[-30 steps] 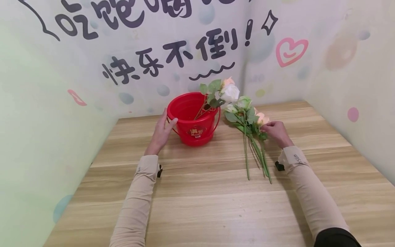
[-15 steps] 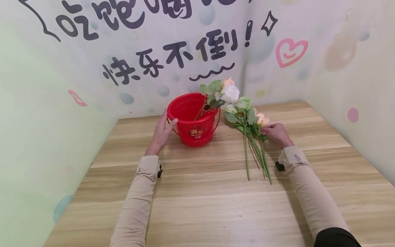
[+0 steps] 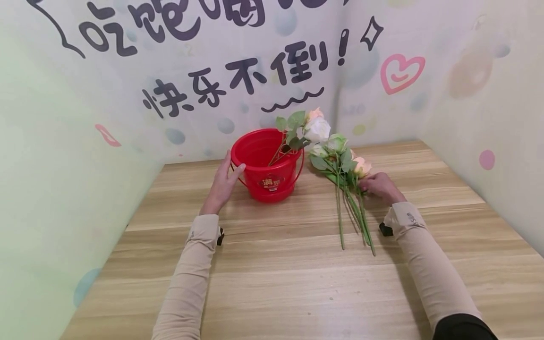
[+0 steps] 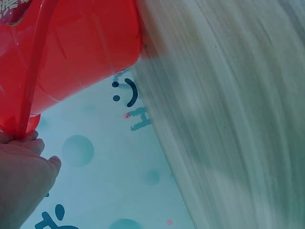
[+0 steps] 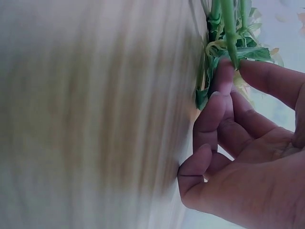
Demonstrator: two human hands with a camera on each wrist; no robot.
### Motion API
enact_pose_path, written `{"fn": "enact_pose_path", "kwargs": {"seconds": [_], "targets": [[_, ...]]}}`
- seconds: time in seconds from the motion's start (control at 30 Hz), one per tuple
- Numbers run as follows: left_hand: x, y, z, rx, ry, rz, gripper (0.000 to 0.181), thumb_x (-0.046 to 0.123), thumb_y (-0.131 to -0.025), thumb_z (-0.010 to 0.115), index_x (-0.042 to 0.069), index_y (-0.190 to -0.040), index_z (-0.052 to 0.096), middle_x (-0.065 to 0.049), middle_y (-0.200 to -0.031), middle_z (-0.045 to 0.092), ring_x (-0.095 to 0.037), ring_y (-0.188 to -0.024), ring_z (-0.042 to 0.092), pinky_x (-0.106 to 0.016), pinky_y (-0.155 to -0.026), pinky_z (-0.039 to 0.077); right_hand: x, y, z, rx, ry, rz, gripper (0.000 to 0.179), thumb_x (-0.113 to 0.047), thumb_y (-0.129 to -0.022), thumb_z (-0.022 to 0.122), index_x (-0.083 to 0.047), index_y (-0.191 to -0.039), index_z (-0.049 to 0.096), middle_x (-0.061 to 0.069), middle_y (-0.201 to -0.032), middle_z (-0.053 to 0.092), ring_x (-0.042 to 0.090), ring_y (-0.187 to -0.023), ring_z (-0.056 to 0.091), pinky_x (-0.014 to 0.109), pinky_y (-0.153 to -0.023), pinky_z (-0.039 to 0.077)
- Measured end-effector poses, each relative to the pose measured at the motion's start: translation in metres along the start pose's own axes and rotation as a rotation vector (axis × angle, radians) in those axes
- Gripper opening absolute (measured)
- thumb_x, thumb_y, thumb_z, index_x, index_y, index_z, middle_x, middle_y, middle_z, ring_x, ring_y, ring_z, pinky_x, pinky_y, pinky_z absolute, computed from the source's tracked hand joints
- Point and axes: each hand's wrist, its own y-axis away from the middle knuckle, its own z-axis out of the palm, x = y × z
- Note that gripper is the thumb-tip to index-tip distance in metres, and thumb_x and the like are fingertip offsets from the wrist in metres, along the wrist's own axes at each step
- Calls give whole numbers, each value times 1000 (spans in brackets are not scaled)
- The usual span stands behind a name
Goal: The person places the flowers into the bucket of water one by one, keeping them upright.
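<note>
The bucket (image 3: pixel 268 171) stands upright on the far half of the table (image 3: pixel 272 269), a glossy red, round-walled pail that looks like plastic and narrows toward its base. A slim, curved handle (image 3: pixel 301 167) hangs down its near side, across a label (image 3: pixel 272 183) with yellow print.

The left hand (image 3: pixel 220 185) touches the bucket's left side, its fingers fairly straight along the rim and its thumb spread apart from them, the thumb tip on the near left of the rim.

In the bucket, thin stalks lean right; a white rose (image 3: pixel 317 129) with broad, layered petals and a peach rose (image 3: pixel 315 113) behind it reach past the rim, above oval, matt green leaves (image 3: pixel 296 119).

Just right of the bucket, a bunch (image 3: pixel 350 198) lies on the table, its long, smooth, round stalks pointing near. At its far end are 2 rounded, pale green roses (image 3: pixel 337 142) and a ruffled peach bloom (image 3: pixel 362 166).

The right hand (image 3: pixel 382 185) is at the bunch's right edge, thumb and forefinger pinching a green stem (image 5: pixel 229 33), the other fingers bent.

The table has pale, streaky wood grain. Creased beige sleeves (image 3: pixel 182 274) cover both arms. The far wall (image 3: pixel 195 146) bears thick black characters.
</note>
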Motion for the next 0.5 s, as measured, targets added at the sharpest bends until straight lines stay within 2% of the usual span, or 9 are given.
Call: {"fn": "enact_pose_path", "kwargs": {"seconds": [0.2,0.33,0.5], "targets": [[-1,-1,1,7,5,14,83,45,-105,54,8,-167,12,-4,-172,15,-25,-157,15,-49,-123,24,1,-1,0,-10,-25,0,29,-4,-99,62,20,-115,61,-3,-80,65,6,-67,57,20,-62,52],[-1,0,1,9,3,16,83,45,-105,55,9,-167,13,-4,-172,15,-25,-156,16,-50,-122,25,2,-2,-1,-9,-23,2,33,-5,-99,62,20,-120,59,-3,-82,64,5,-66,55,20,-62,51],[0,0,1,5,2,16,83,44,-105,55,9,-167,12,-4,-172,15,-26,-156,16,-50,-122,25,4,-2,-2,-11,-73,0,32,-2,-99,61,20,-122,58,-4,-83,65,5,-68,57,20,-64,52]]}}
